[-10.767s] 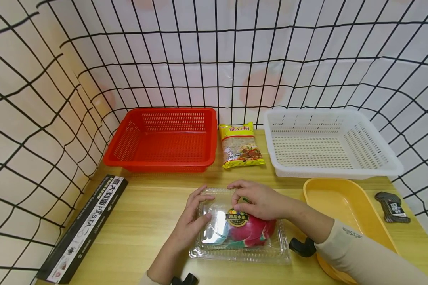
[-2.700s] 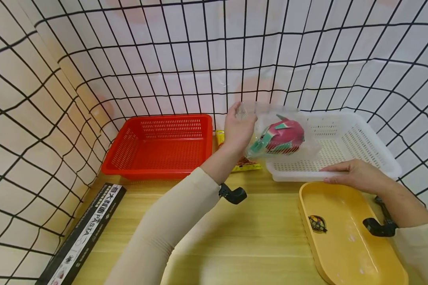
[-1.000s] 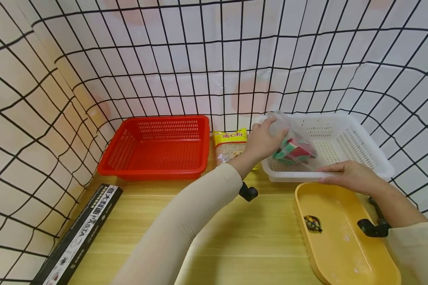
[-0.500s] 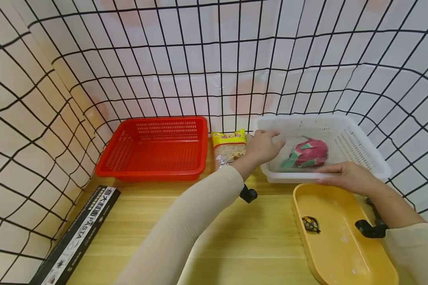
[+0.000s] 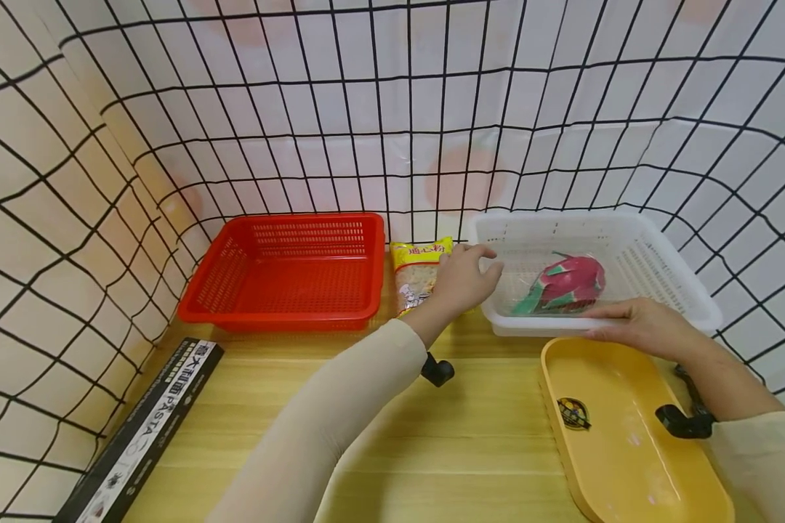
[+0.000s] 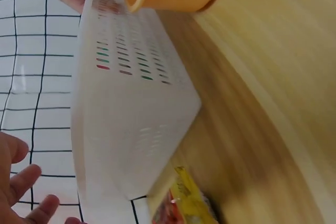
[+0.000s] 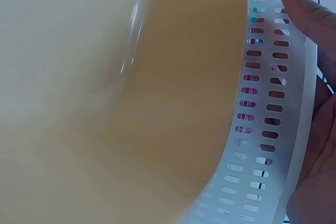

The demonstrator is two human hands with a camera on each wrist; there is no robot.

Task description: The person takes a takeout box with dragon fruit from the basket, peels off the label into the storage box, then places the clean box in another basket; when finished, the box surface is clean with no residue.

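Observation:
A pink-and-green dragon fruit [image 5: 570,282] in a clear plastic box lies inside the white basket [image 5: 687,301] at the back right. My left hand [image 5: 467,280] hovers at the basket's left edge, fingers spread and holding nothing, partly over a yellow bag of pasta [image 5: 413,280]. In the left wrist view the fingers [image 6: 25,182] of that hand stand apart from the basket wall. My right hand [image 5: 650,327] grips the basket's front rim. The right wrist view shows its thumb [image 7: 310,14] outside the perforated wall and the other fingers behind the rim.
A red basket [image 5: 281,319] stands at the back left. In front of the white basket is a yellow tray [image 5: 641,436] with a round fruit sticker [image 5: 573,413] on its inner wall. A long black pasta box [image 5: 140,428] lies at the left. Black wire mesh surrounds the table.
The boxed dragon fruit went from the front of the table into the white basket. My left hand let go and drew back left. The sticker moved from the lid to the yellow tray.

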